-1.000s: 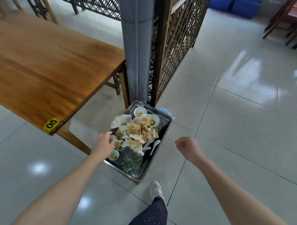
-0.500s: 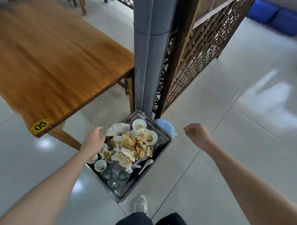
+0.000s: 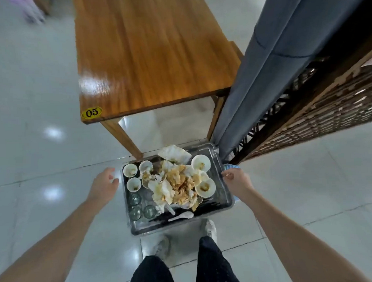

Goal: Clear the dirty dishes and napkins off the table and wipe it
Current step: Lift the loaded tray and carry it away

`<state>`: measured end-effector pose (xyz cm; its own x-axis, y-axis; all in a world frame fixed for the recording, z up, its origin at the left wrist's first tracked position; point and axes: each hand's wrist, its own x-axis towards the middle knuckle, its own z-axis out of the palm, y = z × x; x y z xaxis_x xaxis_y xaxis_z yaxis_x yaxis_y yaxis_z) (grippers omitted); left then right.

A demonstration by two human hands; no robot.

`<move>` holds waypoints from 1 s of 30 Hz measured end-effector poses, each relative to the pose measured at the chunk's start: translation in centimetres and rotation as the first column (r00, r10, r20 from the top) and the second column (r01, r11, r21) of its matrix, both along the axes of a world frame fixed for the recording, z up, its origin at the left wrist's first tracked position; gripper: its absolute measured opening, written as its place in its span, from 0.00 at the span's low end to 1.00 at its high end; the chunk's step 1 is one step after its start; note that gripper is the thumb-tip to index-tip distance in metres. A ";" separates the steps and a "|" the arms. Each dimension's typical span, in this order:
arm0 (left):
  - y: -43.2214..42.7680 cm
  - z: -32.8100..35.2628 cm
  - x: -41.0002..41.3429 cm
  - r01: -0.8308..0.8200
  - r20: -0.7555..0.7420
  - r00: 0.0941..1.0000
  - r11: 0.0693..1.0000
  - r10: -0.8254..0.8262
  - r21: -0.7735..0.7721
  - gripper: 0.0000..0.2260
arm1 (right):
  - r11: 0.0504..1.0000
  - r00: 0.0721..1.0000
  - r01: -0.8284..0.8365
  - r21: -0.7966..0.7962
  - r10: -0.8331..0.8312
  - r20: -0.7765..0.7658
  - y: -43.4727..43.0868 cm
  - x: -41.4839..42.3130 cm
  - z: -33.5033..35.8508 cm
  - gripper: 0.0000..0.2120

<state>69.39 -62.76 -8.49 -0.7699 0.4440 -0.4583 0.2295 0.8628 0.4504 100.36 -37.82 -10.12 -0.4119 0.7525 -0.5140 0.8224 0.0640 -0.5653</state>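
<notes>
While both arms reach down, the metal tray (image 3: 227, 201) sits low in front of the person's shoes, below the near end of the wooden table (image 3: 147, 57) and against the foot of the grey pillar (image 3: 284, 62). What the tray stands on cannot be told.

Tray contents: a heap of crumpled napkins (image 3: 178, 183), white stained yellow-brown, fills the middle. Small white bowls (image 3: 130, 170) with brown residue sit at the far left corner, and shallow white dishes (image 3: 206, 187) lie on the right. Three clear glasses (image 3: 134, 199) stand at the near left. A white spoon (image 3: 182, 215) lies near the front rim.

Left hand (image 3: 104, 185): fingers relaxed and slightly spread, holding nothing, just beside the tray's left rim; contact not evident.

Right hand (image 3: 236, 181): fingers curled at the tray's right rim, thumb at the edge; whether it grips the rim cannot be told. A blue object (image 3: 231, 166) shows just behind it.

The table top is bare and glossy, with a yellow "05" label (image 3: 91, 112) at its near left corner.
</notes>
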 end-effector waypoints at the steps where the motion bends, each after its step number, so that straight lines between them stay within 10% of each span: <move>1: -0.4 -0.3 0.8 -0.020 0.005 1.000 1.000 0.021 -0.011 0.19 | 1.000 1.000 -0.019 -0.020 0.019 -0.003 0.8 0.2 -0.4 0.13; 19: -5.0 -11.8 3.8 -0.222 -0.013 0.975 0.974 0.222 -0.044 0.20 | 0.990 0.990 -0.141 -0.013 0.141 0.005 4.7 -2.0 -12.2 0.13; 30: -7.3 -23.0 2.1 -0.165 -0.034 0.986 0.982 0.163 -0.087 0.23 | 0.936 0.942 -0.316 0.154 0.290 0.167 6.3 0.5 -23.2 0.31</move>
